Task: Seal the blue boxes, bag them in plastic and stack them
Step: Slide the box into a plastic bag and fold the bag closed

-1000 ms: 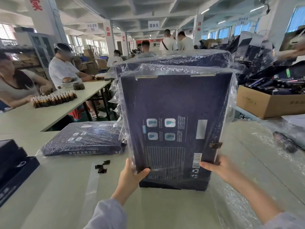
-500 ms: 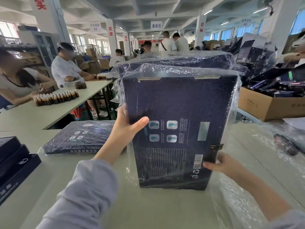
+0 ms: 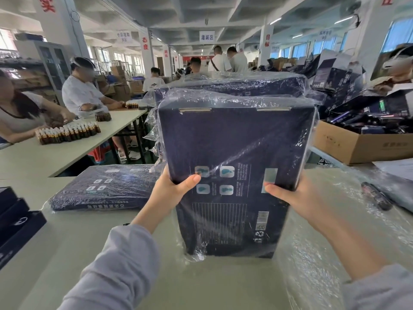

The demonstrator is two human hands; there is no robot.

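Observation:
A dark blue box (image 3: 232, 148) in clear plastic stands upright on the table in front of me, its printed back facing me. My left hand (image 3: 172, 186) grips its left edge, thumb across the printed face. My right hand (image 3: 288, 193) grips its right edge at about the same height. Behind it stands a stack of bagged blue boxes (image 3: 234, 86). Another bagged blue box (image 3: 100, 186) lies flat on the table to the left.
Unbagged dark boxes (image 3: 13, 222) lie at the left edge. Loose plastic sheeting (image 3: 324, 231) covers the table on the right, with a dark tube (image 3: 375, 195) on it. A cardboard carton (image 3: 362, 144) stands at back right. People work at a table of brown vials (image 3: 67, 133) on the left.
My left hand has climbed from the box's bottom left corner to its mid left edge. My right hand has risen from the lower right corner. The box now looks closer and higher.

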